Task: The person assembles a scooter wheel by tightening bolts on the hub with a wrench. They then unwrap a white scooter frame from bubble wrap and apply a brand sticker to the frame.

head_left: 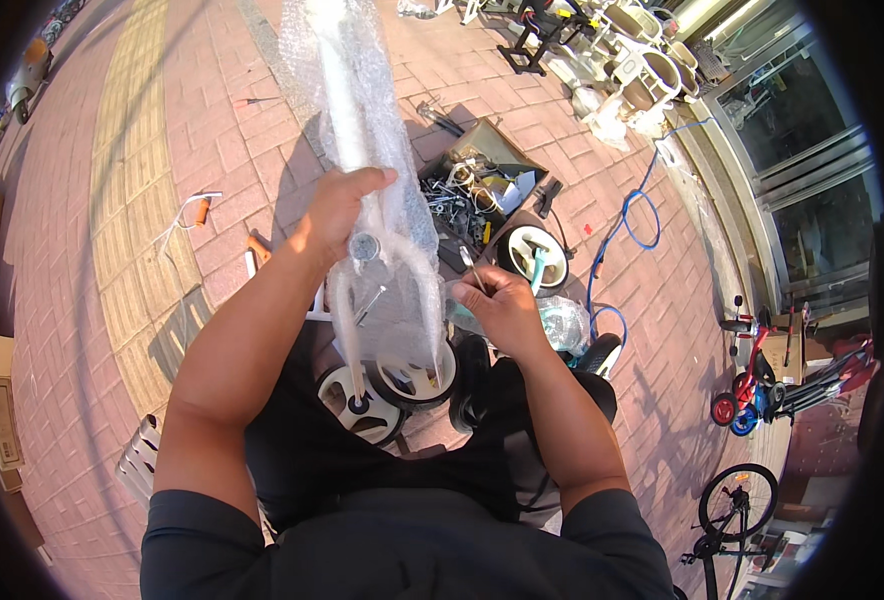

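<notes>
My left hand is closed around a long white tubular frame wrapped in bubble wrap. The frame splits into two wrapped fork legs pointing toward me. A round metal end shows just below that hand. Between the legs, a slim bolt-like piece is visible. My right hand is pinched on a small silvery metal piece, whose exact kind I cannot make out. White-hubbed black wheels lie beneath the fork ends, between my legs.
An open toolbox of loose hardware and tools stands ahead, beside another white-hubbed wheel. A blue hose curls across the brick paving at right. Orange-handled tools lie left. Small bikes and cardboard boxes line the sides.
</notes>
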